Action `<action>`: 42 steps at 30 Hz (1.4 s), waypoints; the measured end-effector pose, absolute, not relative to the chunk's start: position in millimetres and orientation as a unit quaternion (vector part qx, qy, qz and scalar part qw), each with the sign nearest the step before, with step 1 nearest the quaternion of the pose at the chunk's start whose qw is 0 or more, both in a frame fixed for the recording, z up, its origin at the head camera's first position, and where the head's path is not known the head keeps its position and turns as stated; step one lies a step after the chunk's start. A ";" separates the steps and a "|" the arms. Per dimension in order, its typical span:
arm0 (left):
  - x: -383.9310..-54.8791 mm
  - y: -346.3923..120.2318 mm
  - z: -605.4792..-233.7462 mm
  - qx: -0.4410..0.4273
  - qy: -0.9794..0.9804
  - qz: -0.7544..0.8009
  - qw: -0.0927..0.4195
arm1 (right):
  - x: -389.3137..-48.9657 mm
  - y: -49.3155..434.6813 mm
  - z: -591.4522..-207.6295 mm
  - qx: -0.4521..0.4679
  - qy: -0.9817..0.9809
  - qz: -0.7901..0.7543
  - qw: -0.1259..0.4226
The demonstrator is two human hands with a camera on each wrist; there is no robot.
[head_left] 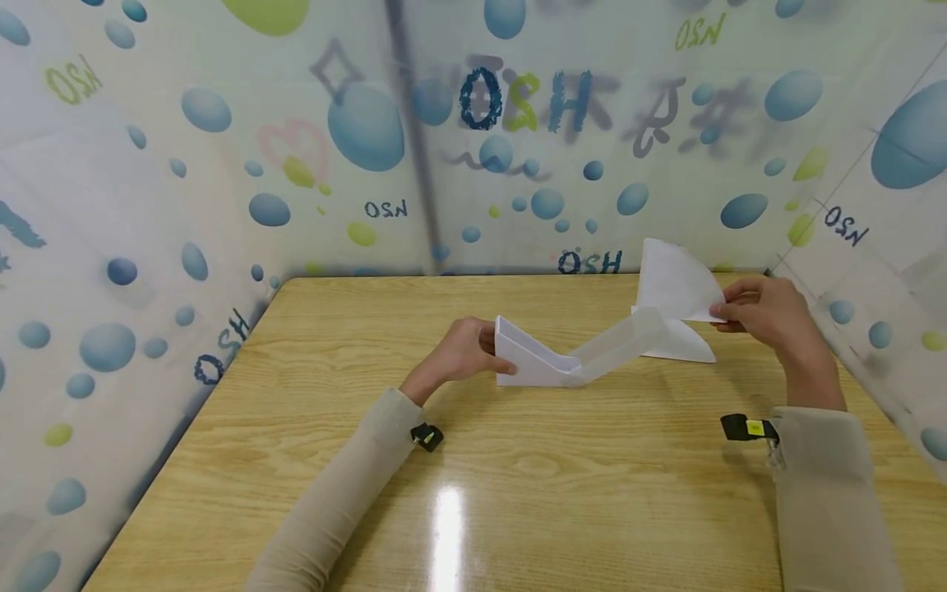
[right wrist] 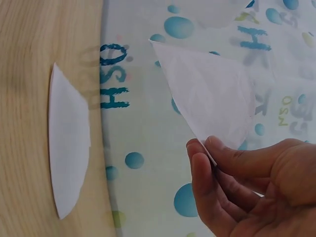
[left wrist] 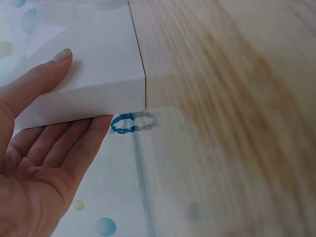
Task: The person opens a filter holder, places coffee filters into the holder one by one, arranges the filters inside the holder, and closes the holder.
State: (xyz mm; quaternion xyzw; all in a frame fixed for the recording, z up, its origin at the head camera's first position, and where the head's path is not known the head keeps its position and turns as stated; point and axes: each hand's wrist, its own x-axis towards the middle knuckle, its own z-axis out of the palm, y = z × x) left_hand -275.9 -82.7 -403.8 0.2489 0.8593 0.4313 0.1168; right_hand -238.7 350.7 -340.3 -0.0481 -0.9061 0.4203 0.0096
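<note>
My left hand grips the white case at its end, while my right hand pinches a corner of the fan-shaped paper, to the right of this case. I judge the paper light and easily creased, so its straight edge seems the safest hold.

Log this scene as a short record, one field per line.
Left grip: holds white case, thumb on one side, fingers on the other
Case: bent in shape, with a translucent part extending toward the papers
Right grip: pinches fan-shaped white paper by its edge
Second paper: white, lying on the table
Table: pale wood grain, glare near the front
Backdrop: pale, with blue and green spots and lettering
</note>
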 end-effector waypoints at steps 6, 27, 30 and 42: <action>-274.9 -82.6 -402.4 0.248 0.857 0.436 0.119 | -235.0 339.1 -330.1 -0.041 -0.910 0.412 0.033; -276.0 -82.6 -403.7 0.251 0.857 0.434 0.118 | -225.0 313.8 -315.0 -0.013 -0.915 0.395 0.084; -275.7 -82.4 -403.2 0.249 0.859 0.431 0.116 | -224.2 310.6 -313.3 -0.001 -0.915 0.393 0.092; -275.3 -82.4 -402.5 0.250 0.859 0.432 0.117 | -222.1 303.0 -310.2 0.005 -0.918 0.384 0.094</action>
